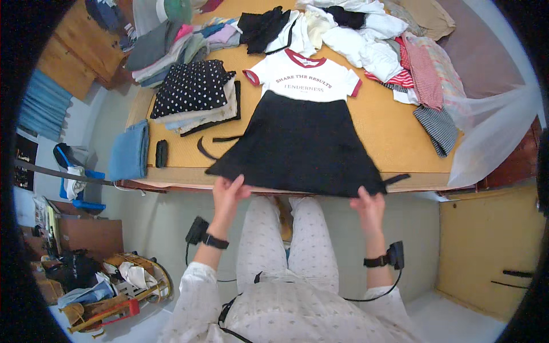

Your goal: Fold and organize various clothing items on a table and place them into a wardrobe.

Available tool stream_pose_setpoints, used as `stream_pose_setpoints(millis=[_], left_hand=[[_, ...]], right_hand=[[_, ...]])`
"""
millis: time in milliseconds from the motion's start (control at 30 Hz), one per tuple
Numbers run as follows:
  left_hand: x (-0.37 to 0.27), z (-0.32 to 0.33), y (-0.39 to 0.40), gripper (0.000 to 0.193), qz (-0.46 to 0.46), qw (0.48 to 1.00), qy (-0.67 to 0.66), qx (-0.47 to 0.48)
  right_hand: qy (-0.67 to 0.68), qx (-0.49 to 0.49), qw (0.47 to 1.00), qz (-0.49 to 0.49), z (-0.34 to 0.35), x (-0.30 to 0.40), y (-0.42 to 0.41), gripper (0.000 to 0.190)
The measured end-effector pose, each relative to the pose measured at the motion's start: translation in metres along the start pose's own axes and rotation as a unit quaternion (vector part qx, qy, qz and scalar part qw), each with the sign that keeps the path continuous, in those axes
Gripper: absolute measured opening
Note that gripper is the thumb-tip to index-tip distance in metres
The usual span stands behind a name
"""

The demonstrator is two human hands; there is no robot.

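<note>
A black flared skirt point(300, 141) lies spread on the mat-covered bed, its wide hem at the front edge. Its narrow top overlaps the lower part of a white T-shirt point(306, 81) with dark red trim and printed writing. Near the hem's left corner, my left hand point(229, 191) holds the cloth with thumb and fingers. My right hand point(369, 203) grips the hem close to its right corner, slightly blurred. Black straps point(208, 148) stick out from under the skirt on the left, and a short strap point(397, 178) shows at the right corner.
Left of the skirt stand a folded stack topped by a polka-dot garment point(193, 88), folded blue denim point(130, 150) and a small dark roll point(161, 153). White clothes point(364, 43) heap at the back. A striped folded garment point(436, 130) and clear plastic sheeting point(489, 128) lie right.
</note>
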State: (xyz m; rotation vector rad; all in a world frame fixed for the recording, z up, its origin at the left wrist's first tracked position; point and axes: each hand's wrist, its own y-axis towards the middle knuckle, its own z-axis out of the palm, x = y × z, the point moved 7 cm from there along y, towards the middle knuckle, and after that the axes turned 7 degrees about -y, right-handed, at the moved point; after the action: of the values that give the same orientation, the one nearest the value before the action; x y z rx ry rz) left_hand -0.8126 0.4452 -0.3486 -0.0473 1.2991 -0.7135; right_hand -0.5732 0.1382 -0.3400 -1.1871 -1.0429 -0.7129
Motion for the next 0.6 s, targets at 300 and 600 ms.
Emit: stream_pose_setpoints(millis=[300,600], left_hand=[[0.11,-0.098,-0.036,0.021,-0.077,0.993,0.005,-0.086],[0.131,-0.111,-0.051,0.021,-0.08,0.994,-0.007,-0.079]], right_hand=[[0.061,-0.075,0.989,0.116,-0.027,-0.134,-0.075,0.029],[0.064,-0.099,0.985,0.126,-0.032,-0.14,-0.099,0.026]])
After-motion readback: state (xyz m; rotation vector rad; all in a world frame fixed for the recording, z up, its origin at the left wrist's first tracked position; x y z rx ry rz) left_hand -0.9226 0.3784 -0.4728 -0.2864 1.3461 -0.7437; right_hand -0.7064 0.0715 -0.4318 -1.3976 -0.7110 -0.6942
